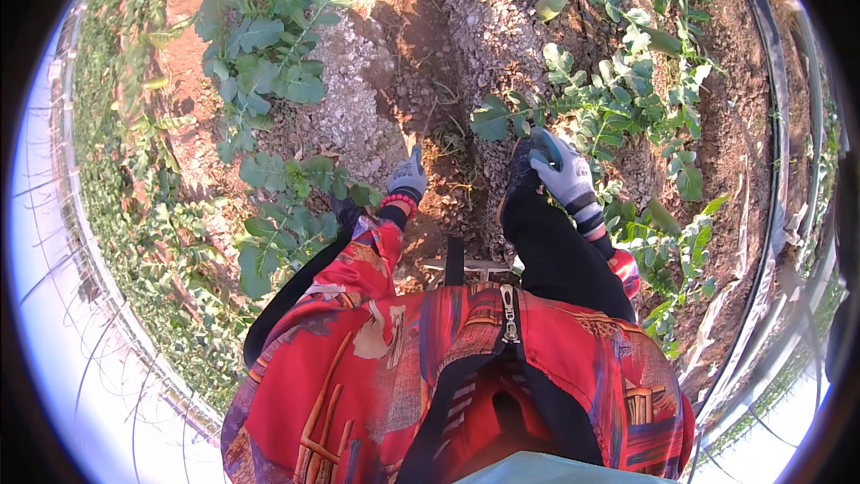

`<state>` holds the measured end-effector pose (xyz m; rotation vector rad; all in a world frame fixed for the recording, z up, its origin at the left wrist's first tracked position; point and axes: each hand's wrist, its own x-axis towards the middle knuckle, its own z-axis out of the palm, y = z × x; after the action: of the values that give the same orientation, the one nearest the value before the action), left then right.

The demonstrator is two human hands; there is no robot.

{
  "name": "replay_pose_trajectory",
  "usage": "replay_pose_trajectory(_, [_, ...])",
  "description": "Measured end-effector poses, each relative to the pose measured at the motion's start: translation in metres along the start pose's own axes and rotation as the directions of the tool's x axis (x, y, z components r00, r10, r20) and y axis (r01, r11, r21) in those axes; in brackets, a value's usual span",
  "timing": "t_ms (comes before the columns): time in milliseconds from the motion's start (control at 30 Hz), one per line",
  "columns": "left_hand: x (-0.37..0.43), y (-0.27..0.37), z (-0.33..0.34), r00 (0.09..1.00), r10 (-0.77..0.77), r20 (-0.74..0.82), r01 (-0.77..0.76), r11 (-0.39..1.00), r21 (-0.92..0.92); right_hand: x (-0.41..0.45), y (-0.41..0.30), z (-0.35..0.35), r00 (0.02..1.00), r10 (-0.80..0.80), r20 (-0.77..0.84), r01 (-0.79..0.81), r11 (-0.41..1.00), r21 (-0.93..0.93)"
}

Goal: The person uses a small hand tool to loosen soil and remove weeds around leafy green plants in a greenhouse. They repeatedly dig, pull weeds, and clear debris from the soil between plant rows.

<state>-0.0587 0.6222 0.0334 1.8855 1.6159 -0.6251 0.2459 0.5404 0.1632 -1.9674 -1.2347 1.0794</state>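
Note:
My left hand [408, 178], in a grey and teal work glove with a red bead bracelet at the wrist, is low over the soil furrow [463, 168]. A small pale tip [411, 141] shows at its fingers; whether the hand holds it is not clear. My right hand [566, 171], gloved alike, is beside my right boot [521, 165] with its fingers curled in a ring. Lobed leaves of a radish-like plant [494, 117] reach close to its fingertips. The inside of that hand is hidden, so I cannot tell what it grips.
Leafy plants stand in rows at left [269, 74] and right [625, 101]. Thick green roots [552, 3] show among the right row. A dark pipe [772, 81] runs along the right side. Between my legs is a pale bar [470, 265] with a black strap [455, 259].

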Motion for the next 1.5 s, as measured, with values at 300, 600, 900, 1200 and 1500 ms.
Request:
replay_pose_trajectory(300, [-0.129,-0.023,0.023,0.989,-0.074,-0.126,0.073,0.997,-0.011,-0.040,-0.082,-0.119,0.942,-0.170,-0.289,0.235,0.950,0.205])
replay_pose_trajectory(600, [-0.059,-0.019,-0.075,0.968,-0.145,0.203,0.093,0.965,0.243,-0.153,-0.218,-0.147,0.805,-0.489,-0.336,0.578,0.775,0.256])
replay_pose_trajectory(900, [-0.145,-0.011,0.002,0.935,0.239,0.262,-0.351,0.723,0.595,-0.158,-0.219,-0.087,0.891,-0.426,-0.155,0.434,0.705,0.561])
replay_pose_trajectory(1200, [-0.103,-0.006,-0.035,0.844,0.306,-0.441,0.002,0.820,0.572,-0.153,-0.216,-0.080,0.888,-0.447,-0.110,0.443,0.764,0.470])
replay_pose_trajectory(1500, [-0.142,-0.016,-0.018,0.986,0.155,0.063,-0.164,0.822,0.546,-0.159,-0.219,-0.082,0.875,-0.448,-0.181,0.471,0.709,0.525])
